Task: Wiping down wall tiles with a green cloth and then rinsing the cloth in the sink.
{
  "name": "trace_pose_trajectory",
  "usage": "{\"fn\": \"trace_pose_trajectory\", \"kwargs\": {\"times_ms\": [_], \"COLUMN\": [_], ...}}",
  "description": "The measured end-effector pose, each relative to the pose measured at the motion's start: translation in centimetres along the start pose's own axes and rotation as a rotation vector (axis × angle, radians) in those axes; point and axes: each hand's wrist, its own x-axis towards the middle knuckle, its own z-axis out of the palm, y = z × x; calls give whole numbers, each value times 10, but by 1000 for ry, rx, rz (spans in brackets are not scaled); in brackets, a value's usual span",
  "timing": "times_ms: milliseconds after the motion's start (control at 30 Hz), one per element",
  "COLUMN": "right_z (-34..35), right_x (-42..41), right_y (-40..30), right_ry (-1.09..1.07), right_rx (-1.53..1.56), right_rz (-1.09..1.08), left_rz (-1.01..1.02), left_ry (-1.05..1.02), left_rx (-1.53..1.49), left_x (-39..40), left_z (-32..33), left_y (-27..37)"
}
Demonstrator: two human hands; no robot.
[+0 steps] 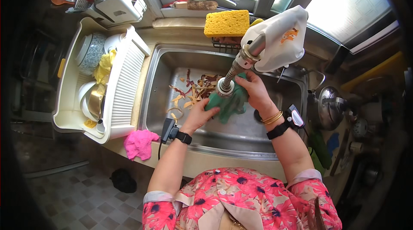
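Over the stainless steel sink point(206, 139), both hands hold a thin green plastic bag point(230, 105) below the faucet's flexible spout point(229, 75). My left hand point(202, 113) pinches its left edge with thumb and fingers. Gripping the far right edge is my right hand point(255, 89), thumb on top. The spout's head hides part of the bag, and I cannot tell whether anything is in it. Reddish-brown and pale vegetable peelings point(196, 91) lie on the sink floor, left of and behind the bag.
Left of the sink stands a cream dish rack point(121, 91) with bowls. A pink cloth point(141, 144) lies on the near counter edge. Behind the sink are a yellow sponge point(226, 23) and a white cloth-like cover point(284, 36) by the faucet. A metal pot lid point(332, 107) is at right.
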Motion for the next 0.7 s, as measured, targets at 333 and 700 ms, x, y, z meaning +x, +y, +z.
{"fn": "trace_pose_trajectory", "kwargs": {"times_ms": [333,700], "right_z": [-23,-4], "right_x": [-8,9], "right_y": [6,24], "right_ry": [-30,-331], "right_rx": [-596,-791], "right_rz": [-38,54], "left_rz": [0,-126], "left_ry": [171,109], "left_rx": [-398,-443], "left_x": [19,16], "left_z": [-17,-27], "left_y": [5,11]}}
